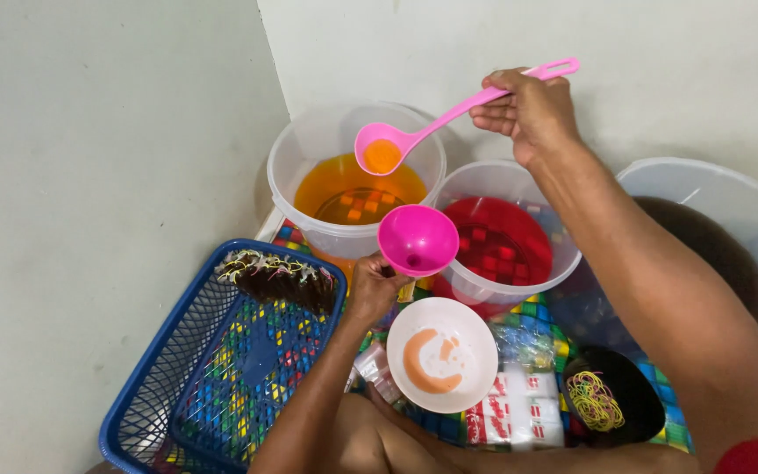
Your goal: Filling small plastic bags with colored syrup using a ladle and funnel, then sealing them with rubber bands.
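My right hand (528,110) grips the handle of a pink ladle (381,147), whose bowl carries orange liquid and hangs above a clear bucket of orange liquid (309,145). My left hand (372,285) holds a pink funnel (418,239) by its stem, just below the ladle and above a white bowl (475,351) with an orange smear inside. What sits under the funnel's spout is hidden by my fingers.
A clear bucket of red liquid (554,254) stands right of the orange one. A blue basket (160,369) at left holds several dark filled packets (278,279). A dark bowl of rubber bands (638,399), clear bags (512,412) and a large clear basin (747,193) lie at right.
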